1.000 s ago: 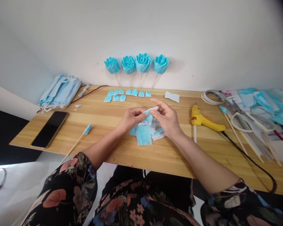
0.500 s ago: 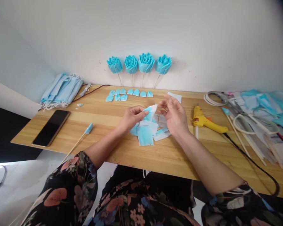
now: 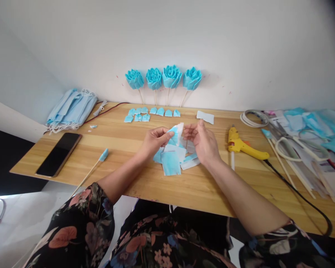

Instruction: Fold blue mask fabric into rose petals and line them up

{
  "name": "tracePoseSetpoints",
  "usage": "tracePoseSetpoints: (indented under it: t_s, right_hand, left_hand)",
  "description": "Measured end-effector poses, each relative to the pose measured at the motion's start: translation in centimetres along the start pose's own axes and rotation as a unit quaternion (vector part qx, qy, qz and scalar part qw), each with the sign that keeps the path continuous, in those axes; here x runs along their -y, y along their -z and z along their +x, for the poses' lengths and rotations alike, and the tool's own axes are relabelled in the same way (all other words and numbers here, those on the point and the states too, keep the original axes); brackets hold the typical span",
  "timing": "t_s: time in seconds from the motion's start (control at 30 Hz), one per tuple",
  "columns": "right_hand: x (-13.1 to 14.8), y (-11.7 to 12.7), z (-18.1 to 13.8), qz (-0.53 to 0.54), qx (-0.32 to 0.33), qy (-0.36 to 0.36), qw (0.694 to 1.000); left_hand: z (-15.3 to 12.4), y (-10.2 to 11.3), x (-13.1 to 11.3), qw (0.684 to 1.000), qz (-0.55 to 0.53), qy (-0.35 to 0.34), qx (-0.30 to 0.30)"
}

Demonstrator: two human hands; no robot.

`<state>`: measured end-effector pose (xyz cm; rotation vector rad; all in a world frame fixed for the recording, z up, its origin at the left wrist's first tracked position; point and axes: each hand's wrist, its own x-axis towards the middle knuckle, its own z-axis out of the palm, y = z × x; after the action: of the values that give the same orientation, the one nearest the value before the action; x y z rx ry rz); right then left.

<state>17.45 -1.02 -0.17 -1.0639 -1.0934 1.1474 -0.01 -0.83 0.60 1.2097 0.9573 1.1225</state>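
Observation:
My left hand point(image 3: 157, 140) pinches a folded blue-and-white piece of mask fabric point(image 3: 176, 133) between thumb and fingers. Close to the right edge of that piece is my right hand point(image 3: 203, 141), its fingers apart and thumb raised; whether the fingertips touch the fabric is hard to see. Under both hands lies a loose pile of cut blue and white fabric squares point(image 3: 171, 163). Beyond them, small folded blue petals point(image 3: 160, 111) are laid out in rows. Four-sided white fabric point(image 3: 205, 117) lies flat behind my right hand.
Several blue fabric roses point(image 3: 172, 76) on sticks lean against the wall. At left are stacked face masks point(image 3: 72, 108), a phone point(image 3: 58, 154) and a blue-tipped stick point(image 3: 91, 171). Rightward lie a yellow glue gun point(image 3: 247, 147) with its cord, a tape roll point(image 3: 254, 118) and scissors point(image 3: 301, 147).
My right hand has lowered slightly, uncovering more of the white fabric behind it. The left hand still pinches the folded piece. The whole view has shifted a little.

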Motion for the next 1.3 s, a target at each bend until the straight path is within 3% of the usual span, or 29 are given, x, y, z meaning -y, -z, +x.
tracePoseSetpoints:
  t_s: [0.2,0.4,0.67,0.8,0.9,1.03,1.3]
  right_hand:
    - [0.2,-0.3,-0.3,0.006,0.025,-0.005,1.000]
    - [0.3,-0.5,-0.6,-0.039,0.094,-0.019,0.995]
    - [-0.2,-0.1,-0.6,-0.112,0.084,0.014,0.990]
    - [0.2,-0.1,-0.5,-0.058,0.072,0.013,0.996]
    - [0.5,-0.2,-0.5,-0.029,0.100,-0.008,0.995]
    - [0.6,-0.4,-1.0,-0.091,0.140,-0.025,0.986]
    - [0.2,-0.5,-1.2,-0.157,0.132,0.004,0.979]
  left_hand:
    - [0.0,0.0,0.1,1.000,-0.001,0.000,0.003]
    - [0.0,0.1,-0.1,1.000,0.007,-0.002,0.014]
    - [0.0,0.1,0.0,1.000,0.006,-0.003,0.019]
    - [0.3,0.4,0.3,1.000,-0.028,-0.003,-0.003]
    - [0.4,0.5,0.5,0.999,-0.050,-0.007,-0.013]
    - [0.3,0.3,0.3,0.999,-0.047,0.001,-0.008]
    - [0.2,0.3,0.3,0.999,-0.042,0.015,0.016]
